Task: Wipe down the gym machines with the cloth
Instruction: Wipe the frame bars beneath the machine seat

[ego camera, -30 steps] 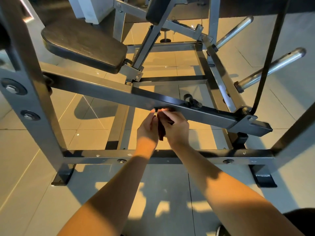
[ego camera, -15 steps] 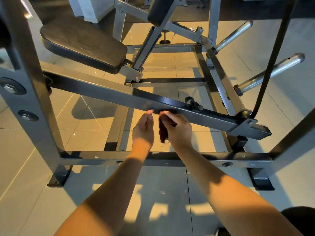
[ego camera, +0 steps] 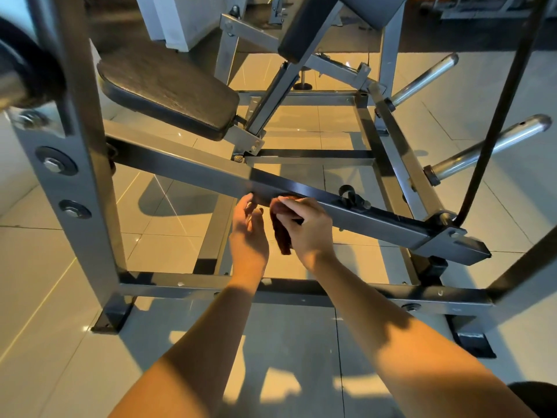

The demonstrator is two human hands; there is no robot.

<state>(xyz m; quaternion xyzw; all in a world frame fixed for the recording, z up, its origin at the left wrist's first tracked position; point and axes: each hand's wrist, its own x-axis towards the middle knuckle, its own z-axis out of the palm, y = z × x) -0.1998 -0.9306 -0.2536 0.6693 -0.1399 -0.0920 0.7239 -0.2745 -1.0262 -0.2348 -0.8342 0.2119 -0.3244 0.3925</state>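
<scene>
1. Cloth (ego camera: 280,233): a dark reddish-brown rag, bunched in the right hand (ego camera: 309,229), whose fingers curl round its upper part; the loose end hangs down between the two hands.
2. The top of the cloth meets the lower edge of the gym machine's slanted bar (ego camera: 187,170), about midway along it.
3. The left hand (ego camera: 248,235) holds nothing; its fingers are loosely bent, with the tips up by the bar's underside just beside the cloth. Whether they touch the bar cannot be told.
4. The bar runs from a grey upright post (ego camera: 81,188) on the left down to a bracket on the right.
5. A black seat pad (ego camera: 168,89) sits above and behind the bar.
6. Two chrome pegs (ego camera: 494,143) stick out on the right.
7. A base rail (ego camera: 376,292) crosses the tiled floor (ego camera: 45,267) beneath both forearms.
</scene>
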